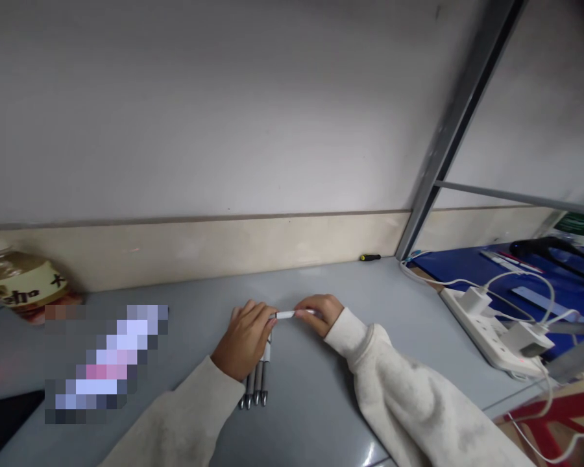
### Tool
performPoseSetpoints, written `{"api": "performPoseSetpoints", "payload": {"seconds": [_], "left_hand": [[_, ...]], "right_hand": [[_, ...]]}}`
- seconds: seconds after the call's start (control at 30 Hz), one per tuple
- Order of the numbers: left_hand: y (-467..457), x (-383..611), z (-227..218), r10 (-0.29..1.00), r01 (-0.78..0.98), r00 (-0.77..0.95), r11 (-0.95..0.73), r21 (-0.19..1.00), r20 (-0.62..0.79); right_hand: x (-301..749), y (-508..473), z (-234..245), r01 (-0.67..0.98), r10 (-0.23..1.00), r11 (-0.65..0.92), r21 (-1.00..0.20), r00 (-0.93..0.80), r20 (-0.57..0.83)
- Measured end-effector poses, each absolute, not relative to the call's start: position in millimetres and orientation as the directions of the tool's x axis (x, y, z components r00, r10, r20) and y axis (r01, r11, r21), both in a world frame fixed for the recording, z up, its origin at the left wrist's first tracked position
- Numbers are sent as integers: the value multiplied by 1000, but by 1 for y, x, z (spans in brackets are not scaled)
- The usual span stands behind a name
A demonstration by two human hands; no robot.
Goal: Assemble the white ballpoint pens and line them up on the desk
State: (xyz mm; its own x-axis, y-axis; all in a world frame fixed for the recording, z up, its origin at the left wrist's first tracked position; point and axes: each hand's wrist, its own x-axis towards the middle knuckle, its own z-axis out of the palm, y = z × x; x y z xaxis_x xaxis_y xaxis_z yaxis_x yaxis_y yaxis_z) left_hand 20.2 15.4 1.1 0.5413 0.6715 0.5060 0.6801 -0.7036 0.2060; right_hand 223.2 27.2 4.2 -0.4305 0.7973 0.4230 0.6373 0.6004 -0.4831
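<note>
Pens (265, 381) lying on worktop (189, 314): four visible. Held pen (286, 315): one. Screwdriver (370, 257): one. Bottle (22, 282): one. Power strip (484, 338): one. White plugs (474, 301) seated in it: two.

The person in grey sleeves has both hands on a white pen (286, 315), the left hand (246, 334) at one end and the right hand (321, 312) at the other. I can see four more pens (257, 386) side by side on the grey desk (296, 421), partly hidden under the left hand, metal tips toward the person. Beyond the right hand, near the wall (253, 253), lies a small screwdriver (370, 257). Farther right sits a power strip (481, 334) with white plugs. Well left of the left hand are a bottle (19, 279) and something pixelated, perhaps a phone (107, 357).
</note>
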Motion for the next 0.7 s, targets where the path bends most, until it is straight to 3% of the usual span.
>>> {"api": "performPoseSetpoints", "payload": {"seconds": [0.3, 0.5, 0.7], "left_hand": [[14, 21, 1, 664, 675, 554, -711, 196, 502], [15, 18, 1, 689, 683, 553, -697, 220, 469], [18, 18, 1, 676, 688, 583, -706, 169, 450]], "right_hand": [[225, 29, 6, 627, 802, 597, -500, -440, 405], [227, 28, 10, 532, 745, 666, -522, -442, 500], [225, 25, 8, 550, 831, 549, -629, -435, 346]]}}
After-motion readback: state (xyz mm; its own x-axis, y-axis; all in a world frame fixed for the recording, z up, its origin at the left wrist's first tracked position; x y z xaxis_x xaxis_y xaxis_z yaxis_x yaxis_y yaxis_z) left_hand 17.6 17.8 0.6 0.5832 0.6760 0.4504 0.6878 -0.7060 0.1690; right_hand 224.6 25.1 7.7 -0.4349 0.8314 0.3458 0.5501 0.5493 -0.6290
